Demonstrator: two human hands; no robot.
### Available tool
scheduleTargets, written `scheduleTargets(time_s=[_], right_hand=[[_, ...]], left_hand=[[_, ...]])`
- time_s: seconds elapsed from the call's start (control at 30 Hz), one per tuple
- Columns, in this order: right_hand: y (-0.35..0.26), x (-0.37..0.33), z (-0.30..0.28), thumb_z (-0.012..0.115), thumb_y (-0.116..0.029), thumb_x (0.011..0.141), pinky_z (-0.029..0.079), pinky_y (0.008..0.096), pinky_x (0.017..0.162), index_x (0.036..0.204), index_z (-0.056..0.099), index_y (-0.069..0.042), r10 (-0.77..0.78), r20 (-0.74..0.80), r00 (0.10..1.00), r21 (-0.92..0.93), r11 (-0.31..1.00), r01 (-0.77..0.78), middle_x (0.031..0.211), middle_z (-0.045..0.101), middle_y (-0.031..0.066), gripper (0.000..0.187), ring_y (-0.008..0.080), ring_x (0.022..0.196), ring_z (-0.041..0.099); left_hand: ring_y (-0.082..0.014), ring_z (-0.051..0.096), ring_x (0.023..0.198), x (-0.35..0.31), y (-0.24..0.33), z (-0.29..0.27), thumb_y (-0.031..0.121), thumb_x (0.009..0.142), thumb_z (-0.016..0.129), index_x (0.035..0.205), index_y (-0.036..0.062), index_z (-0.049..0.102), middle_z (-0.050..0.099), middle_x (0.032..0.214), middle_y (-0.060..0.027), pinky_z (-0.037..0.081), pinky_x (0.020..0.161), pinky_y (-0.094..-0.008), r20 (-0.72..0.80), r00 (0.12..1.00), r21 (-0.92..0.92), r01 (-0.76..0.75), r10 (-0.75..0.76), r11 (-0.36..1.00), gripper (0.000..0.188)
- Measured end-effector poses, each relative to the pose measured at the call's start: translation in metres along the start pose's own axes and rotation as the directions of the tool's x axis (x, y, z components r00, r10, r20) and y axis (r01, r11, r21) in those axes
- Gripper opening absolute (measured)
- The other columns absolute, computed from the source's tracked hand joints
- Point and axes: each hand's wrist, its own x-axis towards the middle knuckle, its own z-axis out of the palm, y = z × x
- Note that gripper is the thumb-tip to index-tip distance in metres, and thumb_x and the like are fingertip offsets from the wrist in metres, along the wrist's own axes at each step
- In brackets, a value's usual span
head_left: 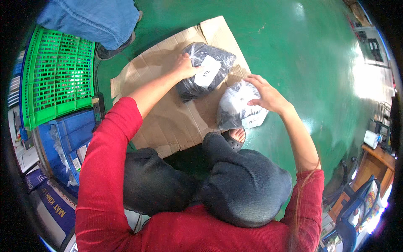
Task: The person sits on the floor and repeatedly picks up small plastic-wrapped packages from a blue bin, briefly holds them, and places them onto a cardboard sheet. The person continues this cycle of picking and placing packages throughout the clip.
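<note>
A clear plastic bag packed with dark contents point(220, 56) rests on a flattened cardboard sheet point(159, 119), a white label on its top. My left hand point(184, 67) grips its upper left side, thumb over the top and fingertips partly hidden. Nearer me and to the right, a second clear plastic bag point(231, 107) with white and dark contents sits at the cardboard's right edge, also labelled. Around its upper right side curls my right hand point(266, 95), thumb on the front and fingers over the far side. What the bags contain is unclear.
A green plastic basket point(58, 75) stands at left above blue crates point(75, 130). Beyond it is another person's leg in blue trousers point(100, 21). Green floor point(302, 63) surrounds the cardboard. A wooden cabinet point(373, 164) and a blue bag point(357, 210) stand at right.
</note>
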Motion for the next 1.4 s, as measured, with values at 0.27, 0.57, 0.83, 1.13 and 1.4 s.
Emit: scheduleTargets(time_s=[0.27, 0.57, 0.83, 1.13, 1.4], right_hand=[[0.022, 0.025, 0.024, 0.072, -0.03, 0.061, 0.037, 0.0372, 0.09, 0.115, 0.043, -0.007, -0.079, 0.197, 0.977, -0.134, 0.985, 0.107, 0.114, 0.047, 0.0122, 0.065, 0.0294, 0.111, 0.042], [0.006, 0.026, 0.031, 0.065, -0.026, 0.067, 0.038, 0.0415, 0.081, 0.091, 0.047, -0.005, -0.23, 0.11, 0.967, -0.375, 0.891, 0.255, 0.092, 0.054, 0.0129, 0.037, 0.0307, 0.095, 0.049], [0.016, 0.035, 0.042, 0.066, -0.028, 0.067, 0.036, 0.0476, 0.08, 0.098, 0.052, -0.006, -0.141, 0.214, 0.967, -0.484, 0.844, 0.23, 0.085, 0.057, 0.0166, 0.041, 0.0337, 0.085, 0.054], [-0.029, 0.055, 0.029, 0.068, -0.038, 0.065, 0.046, 0.0377, 0.054, 0.091, 0.059, -0.013, -0.325, 0.483, 0.813, -0.446, 0.708, 0.548, 0.068, 0.061, 0.0115, 0.038, 0.0286, 0.058, 0.059], [-0.207, 0.103, 0.019, 0.065, -0.026, 0.068, 0.045, 0.0428, 0.059, 0.087, 0.055, -0.002, -0.31, 0.502, 0.808, -0.516, 0.642, 0.567, 0.063, 0.058, 0.0185, 0.032, 0.0352, 0.062, 0.057]], left_hand=[[-0.0259, 0.059, 0.09, -0.033, 0.017, -0.021, 0.045, 0.068, 0.064, 0.099, -0.0021, 0.059, 0.061, 0.093, -0.0196, 0.044, 0.079, -0.0342, 0.02, 0.987, -0.355, -0.145, 0.162, 0.924, 0.057], [-0.0134, 0.059, 0.079, -0.134, -0.054, -0.123, 0.021, 0.078, 0.055, 0.099, -0.0002, 0.057, 0.061, 0.09, -0.0061, 0.047, 0.072, -0.028, 0.081, 0.996, -0.997, 0.081, 0.033, -0.016, 0.03], [-0.0228, 0.061, 0.078, -0.264, -0.15, -0.177, 0.014, 0.075, 0.054, 0.092, -0.003, 0.057, 0.062, 0.087, -0.0128, 0.048, 0.074, -0.0352, -0.253, 0.878, -0.792, -0.429, -0.407, -0.433, 0.024], [-0.0251, 0.062, 0.078, -0.451, -0.199, -0.275, 0.017, 0.072, 0.054, 0.098, -0.0044, 0.056, 0.062, 0.091, -0.0162, 0.05, 0.075, -0.036, -0.489, 0.423, -0.526, -0.841, -0.763, -0.129, 0.034], [-0.026, 0.058, 0.086, -0.541, -0.307, -0.322, 0.014, 0.07, 0.053, 0.095, -0.0009, 0.056, 0.06, 0.094, -0.0141, 0.046, 0.08, -0.0377, -0.472, -0.032, -0.418, -0.872, -0.881, 0.256, 0.029]])
